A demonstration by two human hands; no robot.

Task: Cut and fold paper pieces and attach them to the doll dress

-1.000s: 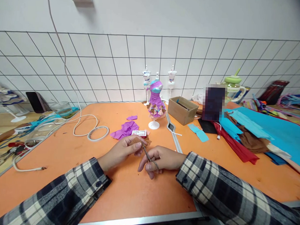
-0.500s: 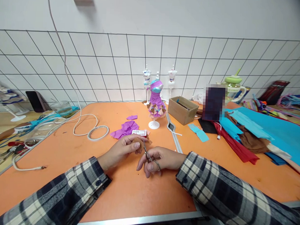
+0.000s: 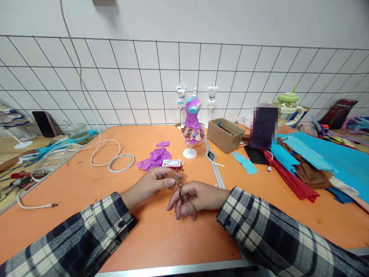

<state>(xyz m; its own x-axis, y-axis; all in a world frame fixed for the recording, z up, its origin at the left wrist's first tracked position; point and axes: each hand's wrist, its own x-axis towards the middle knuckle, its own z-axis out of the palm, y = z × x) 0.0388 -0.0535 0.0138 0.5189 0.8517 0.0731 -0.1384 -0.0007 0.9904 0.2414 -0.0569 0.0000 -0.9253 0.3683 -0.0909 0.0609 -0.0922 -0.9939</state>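
My left hand (image 3: 148,184) pinches a small brown scrap of fabric (image 3: 172,175) over the orange table (image 3: 157,234). My right hand (image 3: 197,195) grips small metal scissors (image 3: 182,193), fingers through the loops, blades pointing up into the brown scrap. Both hands rest close together near the table's middle. Just beyond them lie purple fabric pieces (image 3: 156,158) and a small red and white box (image 3: 171,163). A little mannequin in a purple and blue dress (image 3: 192,124) stands behind on a white base.
A cardboard box (image 3: 225,135) and two bare mini mannequins (image 3: 212,95) stand at the back. Blue, red and brown fabric (image 3: 311,159) piles at the right. A white cable (image 3: 108,150) and tape roll (image 3: 121,162) lie left; tools clutter the far left.
The scissors in my right hand have turned and closed in on the brown scrap; the hands shifted only slightly.
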